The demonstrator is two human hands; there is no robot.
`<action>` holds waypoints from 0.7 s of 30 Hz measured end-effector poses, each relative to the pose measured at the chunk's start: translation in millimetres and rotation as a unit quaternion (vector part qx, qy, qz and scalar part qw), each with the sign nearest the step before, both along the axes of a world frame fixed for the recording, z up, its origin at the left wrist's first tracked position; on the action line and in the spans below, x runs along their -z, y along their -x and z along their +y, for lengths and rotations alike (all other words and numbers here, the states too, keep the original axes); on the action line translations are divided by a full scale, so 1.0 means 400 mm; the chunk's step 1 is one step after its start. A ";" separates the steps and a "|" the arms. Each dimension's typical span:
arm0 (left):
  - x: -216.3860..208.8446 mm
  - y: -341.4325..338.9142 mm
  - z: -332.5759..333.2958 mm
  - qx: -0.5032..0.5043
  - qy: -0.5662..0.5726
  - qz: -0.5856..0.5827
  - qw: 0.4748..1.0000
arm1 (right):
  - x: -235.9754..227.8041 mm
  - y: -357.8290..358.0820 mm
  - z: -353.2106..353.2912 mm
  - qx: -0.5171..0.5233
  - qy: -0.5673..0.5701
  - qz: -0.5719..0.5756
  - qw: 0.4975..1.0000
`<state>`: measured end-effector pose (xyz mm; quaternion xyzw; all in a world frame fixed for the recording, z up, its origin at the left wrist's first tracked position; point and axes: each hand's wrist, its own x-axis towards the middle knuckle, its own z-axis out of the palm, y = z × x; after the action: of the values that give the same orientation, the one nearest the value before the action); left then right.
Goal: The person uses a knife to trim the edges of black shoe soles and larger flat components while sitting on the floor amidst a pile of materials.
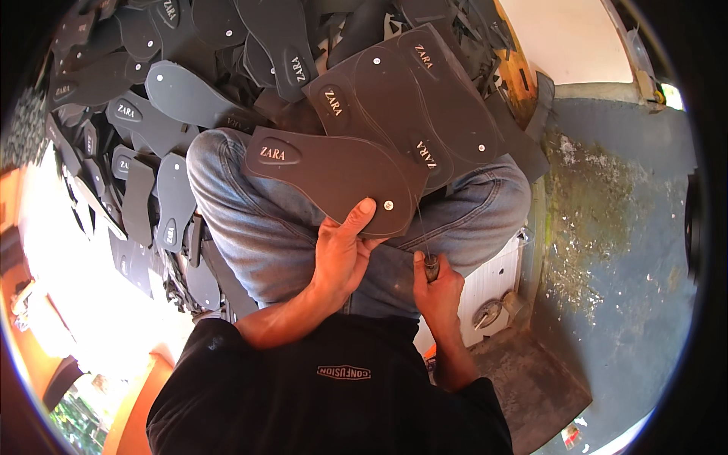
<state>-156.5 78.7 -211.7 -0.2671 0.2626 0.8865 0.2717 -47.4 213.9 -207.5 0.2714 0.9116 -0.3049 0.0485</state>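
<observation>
My left hand [343, 254] grips the near edge of a dark foam sole piece [345, 171], thumb on top and fingers underneath. An outline curves across it, with a pale printed heel patch and a small white round sticker. In my right hand [440, 288] is a slim-bladed cutting tool [431, 267] with a dark handle; its thin blade points up along the right edge of the piece. Whether the blade is in the foam, I cannot tell. Beyond lies a larger dark foam sheet [383, 95] marked with several sole outlines, partly over my right knee.
Loose cut soles [193, 95] and foam scraps heap up at the far side and left. My crossed legs in jeans [243, 212] lie under the work. To the right are a stained grey floor [622, 197], a small metal container [516, 307] and a brown board [531, 379].
</observation>
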 end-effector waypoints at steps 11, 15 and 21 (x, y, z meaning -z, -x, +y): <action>0.044 -0.027 -0.086 -0.037 0.077 0.068 0.994 | 0.014 0.176 -0.033 -0.112 0.074 -0.054 0.989; 0.022 -0.018 -0.126 -0.026 0.066 0.068 0.995 | 0.003 0.228 -0.042 -0.121 0.148 -0.052 0.980; 0.026 -0.078 -0.131 0.032 0.052 0.016 0.998 | 0.026 0.228 -0.030 -0.201 0.103 0.067 0.972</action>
<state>-125.4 26.1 -222.0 -0.2577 0.3215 0.8666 0.2815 -138.5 201.7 -217.7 0.0551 0.9123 -0.3986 0.0754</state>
